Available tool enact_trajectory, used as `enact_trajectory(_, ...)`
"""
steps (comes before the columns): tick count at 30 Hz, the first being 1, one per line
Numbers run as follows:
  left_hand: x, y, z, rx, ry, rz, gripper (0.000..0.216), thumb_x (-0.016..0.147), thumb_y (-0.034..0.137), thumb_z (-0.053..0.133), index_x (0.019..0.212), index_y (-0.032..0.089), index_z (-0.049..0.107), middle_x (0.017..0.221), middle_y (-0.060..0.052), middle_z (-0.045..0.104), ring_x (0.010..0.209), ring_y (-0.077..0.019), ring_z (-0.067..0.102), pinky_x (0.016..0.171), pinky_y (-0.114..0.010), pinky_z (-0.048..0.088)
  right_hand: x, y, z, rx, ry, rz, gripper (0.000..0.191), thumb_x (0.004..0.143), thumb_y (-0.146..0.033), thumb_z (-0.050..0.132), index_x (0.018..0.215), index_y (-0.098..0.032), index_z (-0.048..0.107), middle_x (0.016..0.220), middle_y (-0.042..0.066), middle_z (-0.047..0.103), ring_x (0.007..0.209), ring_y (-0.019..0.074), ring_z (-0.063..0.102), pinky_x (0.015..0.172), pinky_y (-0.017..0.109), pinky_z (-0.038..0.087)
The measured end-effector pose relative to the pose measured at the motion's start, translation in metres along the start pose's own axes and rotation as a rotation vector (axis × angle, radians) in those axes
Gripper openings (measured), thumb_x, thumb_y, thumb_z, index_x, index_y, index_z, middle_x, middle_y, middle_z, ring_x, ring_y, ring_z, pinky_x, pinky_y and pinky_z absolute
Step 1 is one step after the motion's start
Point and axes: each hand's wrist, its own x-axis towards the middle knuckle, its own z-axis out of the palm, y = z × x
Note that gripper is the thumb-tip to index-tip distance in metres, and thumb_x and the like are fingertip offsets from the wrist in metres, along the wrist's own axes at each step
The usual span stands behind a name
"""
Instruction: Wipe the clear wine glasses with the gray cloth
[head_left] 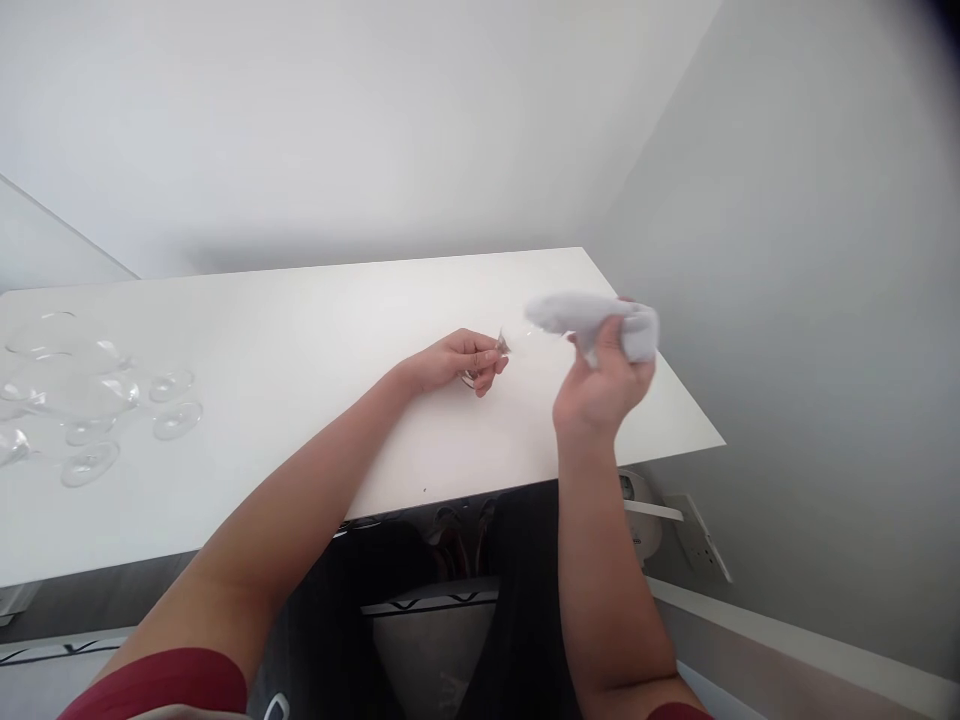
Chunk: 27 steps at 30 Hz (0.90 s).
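My left hand [469, 362], above the middle of the white table, has its fingers closed around the stem of a clear wine glass [503, 344]. The round foot of the glass shows partly below my fingers. Its transparent bowl, pointing right, is hard to make out against the white surface. To the right, my right hand [600, 385] grips a bunched white cloth [577, 312], thumb on the near side. The cloth is slightly blurred and is held near the glass's bowl end; I cannot tell whether they touch.
Several clear stemmed glasses [90, 465] are grouped at the left of the white table [300, 320]. Walls bound the table behind and at the right. Below its right corner are a wall socket [701, 545] and a white device [641, 515].
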Motion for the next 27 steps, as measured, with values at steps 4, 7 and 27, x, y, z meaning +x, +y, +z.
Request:
enact_trajectory(4,0.002,0.000,0.003,0.005,0.069,0.053,0.048,0.091,0.063,0.067,0.078,0.017,0.066,0.065,-0.003,0.060,0.062,-0.0151,0.062,0.065,-0.032,0.054,-0.002,-0.002,0.001,-0.192,0.123,-0.111,0.035,0.100,-0.052,0.052,0.127,-0.030,0.056,0.121,0.009,0.057,0.118,0.0294,0.060,0.098,0.053,0.054)
enact_trajectory(7,0.003,0.002,0.006,-0.021,0.112,0.080,0.051,0.091,0.064,0.066,0.071,0.018,0.057,0.065,0.000,0.051,0.061,-0.0146,0.061,0.066,-0.033,0.054,-0.015,-0.006,0.014,-0.096,-0.128,0.050,0.038,0.099,-0.055,0.051,0.128,-0.030,0.054,0.114,0.009,0.058,0.110,0.0279,0.062,0.094,0.050,0.055)
enact_trajectory(27,0.004,-0.007,0.005,-0.133,0.186,0.080,0.043,0.091,0.053,0.070,0.070,0.018,0.058,0.057,0.003,0.042,0.050,-0.0117,0.051,0.051,-0.029,0.044,-0.032,-0.015,0.034,-0.403,-0.549,-0.281,0.060,0.104,-0.034,0.041,0.162,-0.035,0.029,0.165,0.009,0.038,0.162,0.0284,0.021,0.123,0.063,0.034)
